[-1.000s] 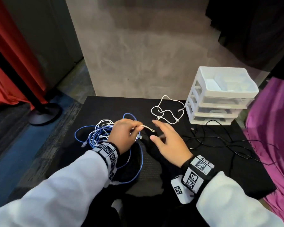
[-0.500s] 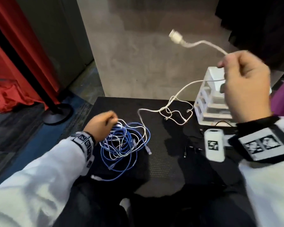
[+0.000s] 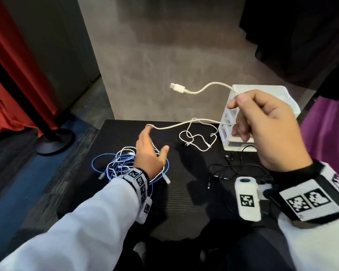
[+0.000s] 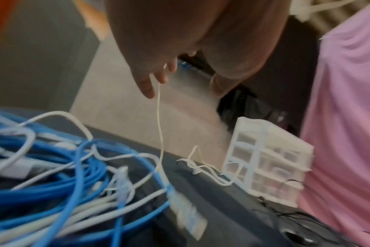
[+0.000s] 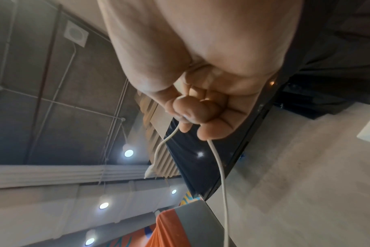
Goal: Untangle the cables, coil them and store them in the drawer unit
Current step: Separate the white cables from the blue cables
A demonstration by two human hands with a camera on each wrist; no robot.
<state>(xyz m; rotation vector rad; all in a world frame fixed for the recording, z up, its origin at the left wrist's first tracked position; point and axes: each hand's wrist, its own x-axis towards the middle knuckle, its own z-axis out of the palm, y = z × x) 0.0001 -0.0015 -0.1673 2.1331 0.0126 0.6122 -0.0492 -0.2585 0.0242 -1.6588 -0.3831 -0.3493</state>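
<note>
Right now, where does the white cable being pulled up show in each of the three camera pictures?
Head: the white cable runs from the left hand up to the right hand, plug end in the air.
Left wrist: a thin line hanging from the fingers, centre.
Right wrist: two strands leave the hand, lower centre.
Shared landmark: the white drawer unit, in the head and left wrist views only.

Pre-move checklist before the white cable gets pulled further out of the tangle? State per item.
1. Right hand pinches the white cable near its plug end: ok.
2. Left hand guides the cable over its fingertips: ok, fingers straight, no grip.
3. Cable free of the blue cable pile: not ok, it still runs down into it.
4. Drawer unit open to receive: not ok, drawers look closed.
5. Black cable clear of the pull path: cannot tell.
</note>
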